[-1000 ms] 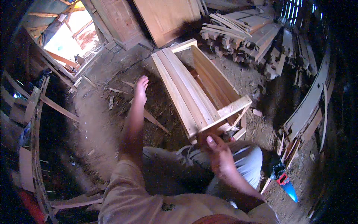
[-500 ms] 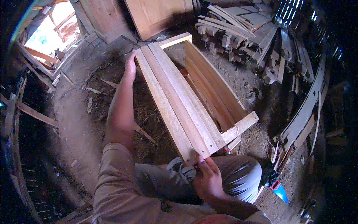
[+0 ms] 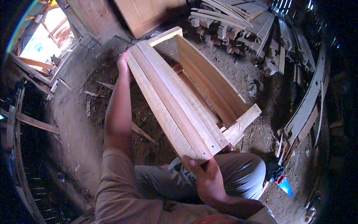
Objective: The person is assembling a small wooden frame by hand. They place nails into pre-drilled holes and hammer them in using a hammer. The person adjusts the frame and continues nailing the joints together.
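Note:
A long crate of pale wooden slats [image 3: 169,95] slants across the middle, tilted over my lap. Its near side is three slats laid edge to edge, with dark nail heads at the lower end; the gap beyond them shows the inside of the opposite side. At the crate's far left corner, my left hand [image 3: 123,64] is closed round the edge, its fingers partly hidden behind the wood. My right hand [image 3: 209,181] grips the lower end near the corner, thumb on the slat face and the other fingers mostly out of sight beneath.
A handsaw [image 3: 285,186] with a blue blade and red handle lies on the dirt floor, right of my knee. Stacked timber [image 3: 238,31] fills the back right. Wood panels [image 3: 149,16] lean at the back, and loose offcuts [image 3: 143,133] lie beneath the crate.
The crate's far end has shifted slightly left in view, along with my left hand. My right thumb has come further onto the slat face at the lower corner. Both hands keep their hold.

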